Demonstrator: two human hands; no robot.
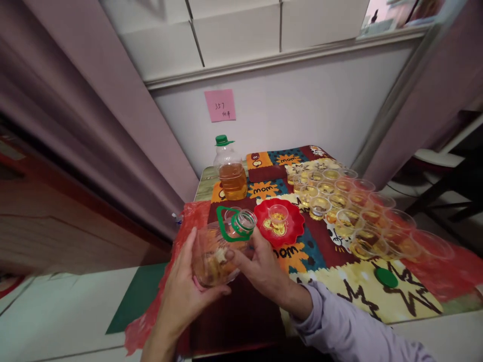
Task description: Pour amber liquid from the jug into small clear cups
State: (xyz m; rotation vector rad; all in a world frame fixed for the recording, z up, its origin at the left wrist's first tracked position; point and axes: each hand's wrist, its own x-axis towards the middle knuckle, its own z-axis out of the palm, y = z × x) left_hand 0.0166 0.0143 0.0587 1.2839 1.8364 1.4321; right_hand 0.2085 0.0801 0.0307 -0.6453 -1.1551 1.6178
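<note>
Both my hands hold a clear plastic bottle point(219, 249) with amber liquid, tilted so its open mouth points toward a red plate point(292, 226). My left hand point(184, 286) cups the bottle's base and my right hand point(260, 266) wraps its side near the green carry handle point(231, 224). A small clear cup point(278, 215) with a little amber liquid stands on the red plate, just right of the bottle's mouth.
A second bottle point(229, 173) with a green cap stands at the back. Several filled clear cups point(350, 211) sit in rows on the right of the patterned tablecloth point(339, 281). A loose green cap point(386, 277) lies near the front. A pink note point(220, 105) hangs on the wall.
</note>
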